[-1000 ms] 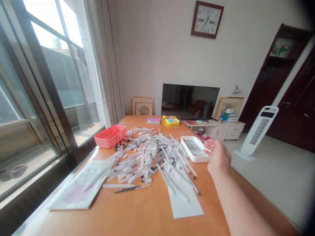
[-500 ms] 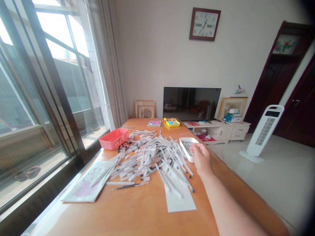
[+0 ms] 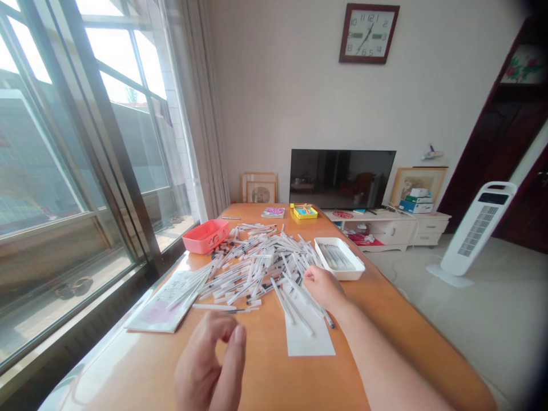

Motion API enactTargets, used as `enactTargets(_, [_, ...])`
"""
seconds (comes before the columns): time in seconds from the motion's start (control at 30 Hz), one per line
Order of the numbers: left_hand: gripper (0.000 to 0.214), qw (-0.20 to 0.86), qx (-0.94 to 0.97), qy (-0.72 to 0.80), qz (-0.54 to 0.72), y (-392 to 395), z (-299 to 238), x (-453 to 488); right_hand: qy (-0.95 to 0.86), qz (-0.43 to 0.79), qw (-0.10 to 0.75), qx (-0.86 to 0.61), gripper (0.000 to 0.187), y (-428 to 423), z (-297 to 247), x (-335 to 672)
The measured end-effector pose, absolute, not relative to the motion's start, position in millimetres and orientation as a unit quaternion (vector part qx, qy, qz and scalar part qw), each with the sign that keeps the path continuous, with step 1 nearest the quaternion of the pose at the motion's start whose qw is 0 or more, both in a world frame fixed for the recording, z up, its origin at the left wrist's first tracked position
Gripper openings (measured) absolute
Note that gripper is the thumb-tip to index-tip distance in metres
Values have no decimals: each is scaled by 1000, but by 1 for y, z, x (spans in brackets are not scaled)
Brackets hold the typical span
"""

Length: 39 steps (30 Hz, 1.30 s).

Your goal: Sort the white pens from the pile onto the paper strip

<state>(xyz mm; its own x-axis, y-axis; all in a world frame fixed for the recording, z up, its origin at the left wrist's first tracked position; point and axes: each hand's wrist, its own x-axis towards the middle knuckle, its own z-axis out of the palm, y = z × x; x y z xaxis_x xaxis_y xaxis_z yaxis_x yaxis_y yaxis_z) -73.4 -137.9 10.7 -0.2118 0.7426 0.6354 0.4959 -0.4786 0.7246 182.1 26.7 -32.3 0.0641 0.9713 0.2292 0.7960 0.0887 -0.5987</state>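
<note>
A big heap of white pens (image 3: 257, 260) with black tips covers the middle of the wooden table (image 3: 385, 319). My right hand (image 3: 323, 287) rests on the heap's right edge, its fingers curled down among the pens. What they grip, if anything, is hidden. My left hand (image 3: 209, 365) hovers low near the table's front edge, fingers loosely bent and apart, holding nothing. A white tray (image 3: 339, 258) with several pens in it stands just beyond my right hand. A pink tray (image 3: 205, 235) sits at the heap's far left.
A white paper sheet (image 3: 308, 337) lies under the pens near my right hand, and a printed sheet (image 3: 165, 302) lies at the left by the window. A yellow box (image 3: 303, 212) and a booklet (image 3: 273, 212) sit at the far end. Beyond are a television (image 3: 341, 178) and a white fan heater (image 3: 475, 234).
My right hand has moved from the white tray back and left onto the edge of the pen heap. My left hand has come into view at the bottom.
</note>
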Motion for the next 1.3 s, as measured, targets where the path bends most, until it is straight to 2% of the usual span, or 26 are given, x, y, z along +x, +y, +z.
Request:
enactTargets(0.1, [24, 216, 582, 476, 624, -78, 41, -44, -672, 124, 273, -677, 16, 24, -30, 183])
enactTargets(0.2, [27, 345, 529, 460, 624, -26, 47, -24, -692, 88, 197, -689, 21, 21, -27, 180])
enactTargets(0.33, [23, 379, 531, 484, 583, 20, 20, -13, -704, 49, 140, -695, 17, 19, -30, 169])
enactTargets(0.53, [8, 340, 606, 490, 526, 38, -40, -13, -722, 81, 180, -663, 22, 20, -38, 151])
enactTargets(0.67, [14, 290, 681, 497, 453, 35, -54, -16, -743, 174, 251, -596, 26, 29, -39, 151])
enactTargets(0.77, [17, 259, 703, 512, 420, 34, -50, -19, -693, 162, 298, -637, 27, 40, -38, 165])
enactTargets(0.87, [22, 213, 737, 513, 384, 32, -44, -20, -669, 134, 277, -676, 26, 47, -37, 181])
enactTargets(1.07, [41, 123, 827, 476, 274, 28, -36, -16, -753, 104, 203, -617, 27, 43, -39, 180])
enactTargets(1.17, [39, 95, 839, 482, 235, 27, -31, -16, -764, 87, 159, -619, 26, 40, -39, 177])
enactTargets(1.3, [26, 70, 840, 492, 218, 28, -24, -21, -767, 74, 149, -619, 21, 39, -39, 182])
